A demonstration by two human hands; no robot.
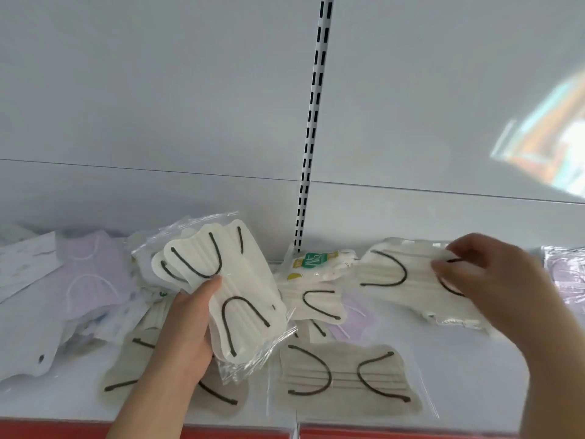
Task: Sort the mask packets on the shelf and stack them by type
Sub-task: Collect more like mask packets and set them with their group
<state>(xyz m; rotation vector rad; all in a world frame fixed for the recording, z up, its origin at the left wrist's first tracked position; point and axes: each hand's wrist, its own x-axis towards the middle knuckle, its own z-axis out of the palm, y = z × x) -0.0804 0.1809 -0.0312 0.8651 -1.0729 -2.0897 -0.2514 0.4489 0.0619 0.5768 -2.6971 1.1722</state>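
Note:
My left hand holds a bundle of cream mask packets with black ear loops, lifted above the shelf. My right hand grips another cream packet by its right end, just over the shelf. A grey-beige mask packet lies flat at the front middle, and a second grey-beige packet lies partly under my left forearm. A further cream packet sits in the middle. Lilac mask packets lie at the left, the middle and the far right.
A white packet with a green and yellow label sits at the back by the slotted upright. White and printed packets pile at the far left. A red strip runs along the shelf's front edge.

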